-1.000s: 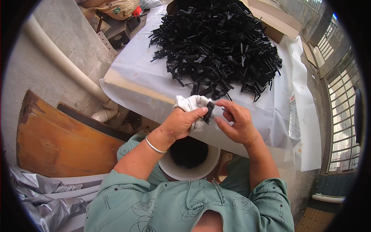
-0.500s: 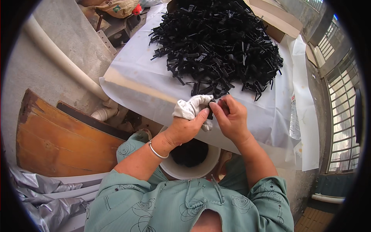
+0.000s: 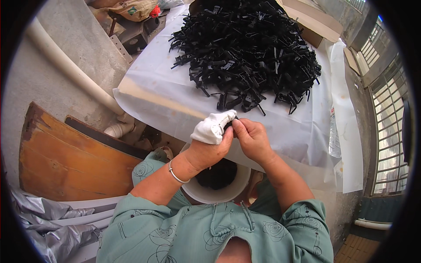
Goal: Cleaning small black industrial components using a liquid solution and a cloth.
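My left hand [image 3: 209, 148] has a white cloth [image 3: 212, 128] wrapped over its fingers, like a partly worn glove. Between its thumb and the cloth it grips a small black plastic part [image 3: 228, 126], mostly hidden by the fingers. My right hand [image 3: 254, 139] is closed, thumb and fingertips pinching the right end of that same part. Both hands meet just above the table's near edge. Beyond them lies a large heap of black plastic parts [image 3: 250, 57], many with thin prongs or clips. Below my hands, a white bucket [image 3: 240, 186] has black pieces inside.
White sheeting covers the table [image 3: 162, 94]. A cardboard box flap [image 3: 315, 22] stands behind the heap. At the left are a worn wooden board [image 3: 74, 162] and a pale pipe [image 3: 74, 65]. A clear plastic bottle [image 3: 334, 136] lies at the table's right side, near a barred window [image 3: 389, 136].
Both hands have drawn slightly down and left, closer together. The right fingers, raised before, now pinch the black part, and the cloth has shifted over the left fingers.
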`<action>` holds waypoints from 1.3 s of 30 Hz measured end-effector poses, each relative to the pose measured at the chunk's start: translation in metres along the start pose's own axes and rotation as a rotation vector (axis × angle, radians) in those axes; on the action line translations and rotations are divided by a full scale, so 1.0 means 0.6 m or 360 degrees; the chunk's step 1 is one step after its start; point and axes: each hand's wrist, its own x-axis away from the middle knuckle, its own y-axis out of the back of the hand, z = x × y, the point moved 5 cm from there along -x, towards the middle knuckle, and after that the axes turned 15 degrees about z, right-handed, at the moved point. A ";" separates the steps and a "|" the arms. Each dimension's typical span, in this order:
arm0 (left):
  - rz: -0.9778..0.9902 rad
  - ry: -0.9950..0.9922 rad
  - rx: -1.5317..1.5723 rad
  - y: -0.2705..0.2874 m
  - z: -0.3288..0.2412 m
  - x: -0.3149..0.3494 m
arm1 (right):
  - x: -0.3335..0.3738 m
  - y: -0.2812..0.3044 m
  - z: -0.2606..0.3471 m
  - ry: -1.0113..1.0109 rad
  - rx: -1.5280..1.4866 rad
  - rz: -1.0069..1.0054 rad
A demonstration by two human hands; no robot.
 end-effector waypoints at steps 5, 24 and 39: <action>-0.0011 0.0297 0.0497 0.008 0.018 0.008 | -0.012 -0.006 0.020 0.0068 -0.0268 0.0137; 0.0461 0.0339 0.0850 0.002 0.019 -0.001 | -0.008 0.025 0.044 0.0189 0.0270 0.0073; 0.0545 0.0377 -0.0031 0.020 -0.014 0.006 | -0.005 0.016 0.056 0.0090 0.0670 0.0266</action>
